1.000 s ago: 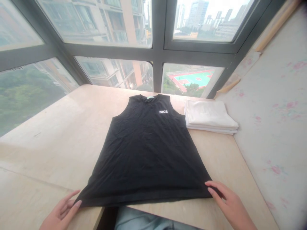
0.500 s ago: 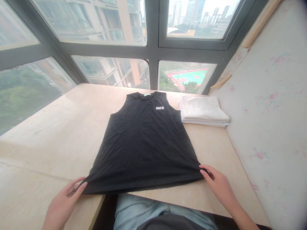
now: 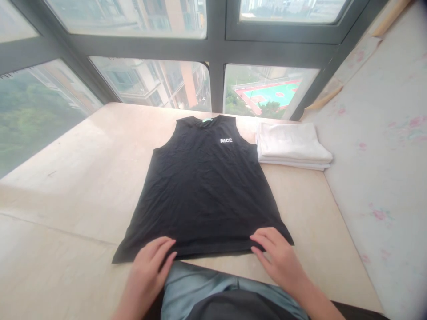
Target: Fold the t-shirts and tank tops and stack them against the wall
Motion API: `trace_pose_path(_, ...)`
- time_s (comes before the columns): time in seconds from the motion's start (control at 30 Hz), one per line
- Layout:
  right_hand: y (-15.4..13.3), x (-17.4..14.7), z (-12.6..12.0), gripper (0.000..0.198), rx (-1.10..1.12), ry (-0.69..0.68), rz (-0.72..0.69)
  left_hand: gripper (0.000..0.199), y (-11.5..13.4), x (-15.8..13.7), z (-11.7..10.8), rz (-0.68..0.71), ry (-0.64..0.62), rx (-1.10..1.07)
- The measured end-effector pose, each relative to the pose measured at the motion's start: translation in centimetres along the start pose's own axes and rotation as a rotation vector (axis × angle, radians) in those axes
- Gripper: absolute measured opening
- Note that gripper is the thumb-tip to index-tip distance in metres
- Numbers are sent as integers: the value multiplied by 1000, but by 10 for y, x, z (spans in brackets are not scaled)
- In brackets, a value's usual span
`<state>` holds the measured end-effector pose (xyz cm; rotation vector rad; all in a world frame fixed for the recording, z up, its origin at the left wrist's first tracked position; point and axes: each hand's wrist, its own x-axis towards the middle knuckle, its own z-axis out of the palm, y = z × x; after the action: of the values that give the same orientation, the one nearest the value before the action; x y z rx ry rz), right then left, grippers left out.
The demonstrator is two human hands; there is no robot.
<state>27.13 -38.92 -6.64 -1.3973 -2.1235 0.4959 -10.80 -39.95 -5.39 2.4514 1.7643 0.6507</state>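
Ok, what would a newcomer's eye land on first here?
Probably the black sleeveless top, spread on the pale tabletop, with white NICE lettering at its upper right. Next, the left hand and right hand at its near edge; then the folded white cloths by the floral wall.

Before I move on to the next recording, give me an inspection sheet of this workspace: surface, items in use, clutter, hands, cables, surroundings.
Surface: pale, wood-look tabletop, with a thin seam-like line across its left part.
Items in use: black sleeveless cloth top with white "NICE" lettering, spread out, lightly wrinkled, neck toward the windows.
Clutter: only a neat stack of folded white cloth, right of the top near its armhole.
Hands: left hand and right hand both at the hem, inside its corners; whether they grip the fabric cannot be told.
Cables: nothing seen.
Surroundings: grey-framed glass windows ahead; pale wall with pink flower pattern on the right.
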Motion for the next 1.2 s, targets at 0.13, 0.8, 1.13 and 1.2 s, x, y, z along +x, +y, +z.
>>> trace_pose_path(0.13, -33, 17, 30, 23, 47, -145, -147, 24, 41, 12, 27, 233, -105, -39)
trace_pose_path(0.8, -25, 28, 37, 15, 207, -247, -65, 17, 41, 17, 33, 162, -84, -180)
trace_pose_path(1.13, -27, 33, 33, 17, 252, -143, -62, 20, 46, 15, 25, 153, -13, -181)
trace_pose_path(1.2, -31, 32, 28, 17, 186, -108, -129, 22, 46, 12, 22, 176, 3, -177)
